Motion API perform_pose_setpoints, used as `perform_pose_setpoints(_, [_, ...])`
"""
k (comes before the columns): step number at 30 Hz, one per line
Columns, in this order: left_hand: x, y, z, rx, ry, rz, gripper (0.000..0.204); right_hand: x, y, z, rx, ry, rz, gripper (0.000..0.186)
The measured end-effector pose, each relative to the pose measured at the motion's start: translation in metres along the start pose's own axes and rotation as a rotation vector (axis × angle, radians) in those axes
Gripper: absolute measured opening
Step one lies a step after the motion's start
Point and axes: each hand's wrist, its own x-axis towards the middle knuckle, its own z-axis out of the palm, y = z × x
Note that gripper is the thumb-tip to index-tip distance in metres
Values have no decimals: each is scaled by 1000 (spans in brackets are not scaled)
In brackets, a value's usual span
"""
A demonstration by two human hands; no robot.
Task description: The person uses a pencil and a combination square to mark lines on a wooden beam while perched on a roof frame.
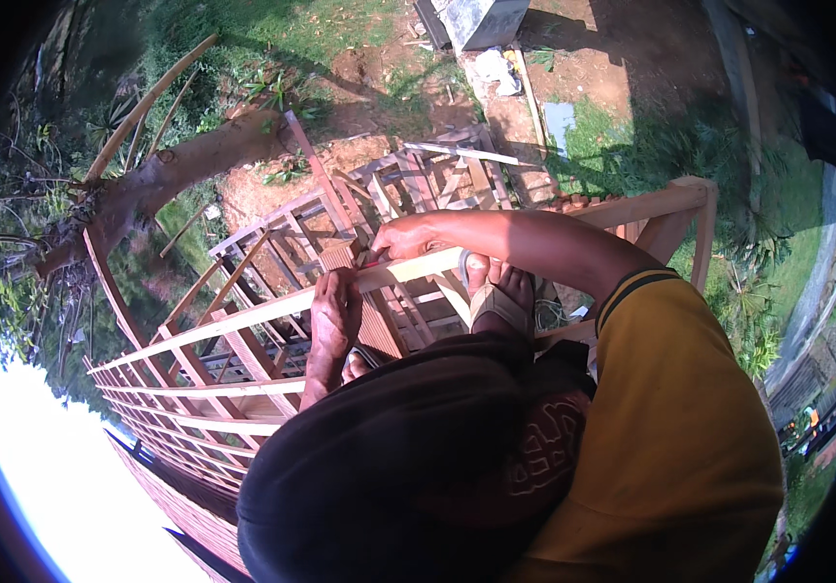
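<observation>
Pale wood makes up the long beam (423, 265) in front of the person. The left hand (335, 306) lies with bent fingers over the beam, where it meets a brown post (379, 325); how firmly it grips, one cannot tell. The right hand (408, 236), at the beam's far edge, pinches a small red thing (374, 259). A sandalled foot (500, 303) stands on the beam's near side.

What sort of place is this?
Probably an outdoor building site: a long wooden rail with rows of slats beside it, more bare timber framing lower down, and grass and bare soil below.
</observation>
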Motion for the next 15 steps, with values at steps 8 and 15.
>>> perform_pose_setpoints(8, [5, -1, 11, -139, 169, -73, 15, -3, -1, -9, -162, 28, 178, 29])
perform_pose_setpoints(15, [37, -22, -92, -404, 319, -246, 22, -59, -54, -45, -244, 255, 256, 23])
